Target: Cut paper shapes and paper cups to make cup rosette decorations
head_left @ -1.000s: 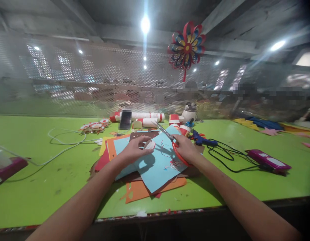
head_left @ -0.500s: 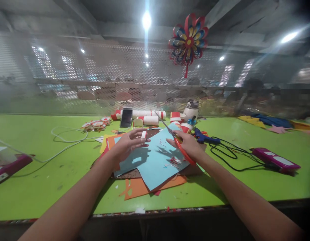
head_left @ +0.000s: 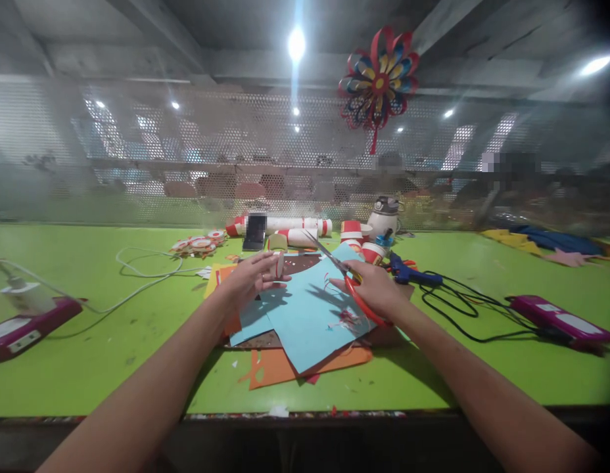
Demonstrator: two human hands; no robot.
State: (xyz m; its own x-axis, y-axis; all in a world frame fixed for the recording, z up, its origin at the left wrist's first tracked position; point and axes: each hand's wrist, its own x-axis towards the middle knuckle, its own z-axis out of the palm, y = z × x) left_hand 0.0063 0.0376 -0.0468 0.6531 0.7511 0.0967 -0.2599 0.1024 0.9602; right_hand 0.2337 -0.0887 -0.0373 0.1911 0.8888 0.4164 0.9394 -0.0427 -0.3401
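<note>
My left hand (head_left: 250,281) is over the left part of the light blue paper (head_left: 309,328), its fingers curved around a small white paper piece with a red edge (head_left: 279,265). The fingers partly hide that piece. In my right hand (head_left: 376,289) is a pair of scissors with red handles (head_left: 363,303). Their blades point up and to the left, away from me, a little apart from the left hand. Thin red and white paper scraps (head_left: 348,319) lie on the blue sheet, below the scissors.
Orange paper (head_left: 305,368) lies under the blue sheet. A blue glue gun (head_left: 401,268) and a purple power strip (head_left: 561,320) are at right. Behind the hands are red-and-white cups (head_left: 351,230), a phone (head_left: 255,233) and a jug (head_left: 384,217). Another power strip (head_left: 26,328) lies left.
The view has swung slightly left, so everything sits further right in the picture. The paper piece in my left hand has turned a little. The scissors stay in my right hand.
</note>
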